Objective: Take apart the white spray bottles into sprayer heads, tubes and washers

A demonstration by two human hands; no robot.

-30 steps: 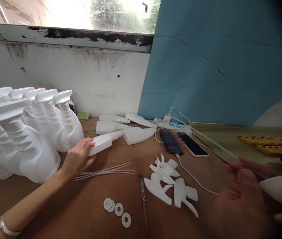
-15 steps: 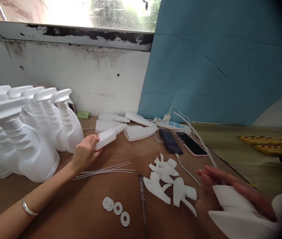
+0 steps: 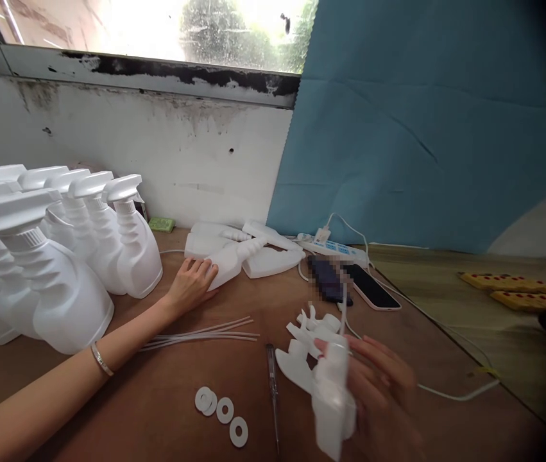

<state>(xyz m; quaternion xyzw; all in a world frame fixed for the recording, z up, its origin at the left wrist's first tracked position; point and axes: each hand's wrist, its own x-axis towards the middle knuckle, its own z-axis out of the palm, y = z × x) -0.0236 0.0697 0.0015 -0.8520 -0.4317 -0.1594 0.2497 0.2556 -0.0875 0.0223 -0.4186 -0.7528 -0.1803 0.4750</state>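
Observation:
My left hand (image 3: 192, 282) is closed around the base of a white plastic spray bottle (image 3: 227, 264), whose ribbed neck points away to the right. In my right hand (image 3: 381, 382) is a white trigger sprayer head (image 3: 331, 391), blurred by motion, with a thin dip tube (image 3: 344, 311) sticking up from it. Beneath and beside it lie loose trigger sprayer heads (image 3: 296, 362), partly covered by the held one. More headless bottles (image 3: 273, 262) lie behind the bottle in my left hand.
Finished-looking spray bottles (image 3: 70, 289) stand in rows at left. Thin tubes (image 3: 205, 335), white washers (image 3: 225, 410) and a screwdriver (image 3: 273, 385) lie on the brown table. Two phones (image 3: 371, 287), a power strip (image 3: 335, 247) and cables are at the back right. A green packet (image 3: 162, 224) sits by the wall.
My right hand has swung left from the right edge, bringing the sprayer head and tube over the loose heads. My left hand has moved the bottle slightly right.

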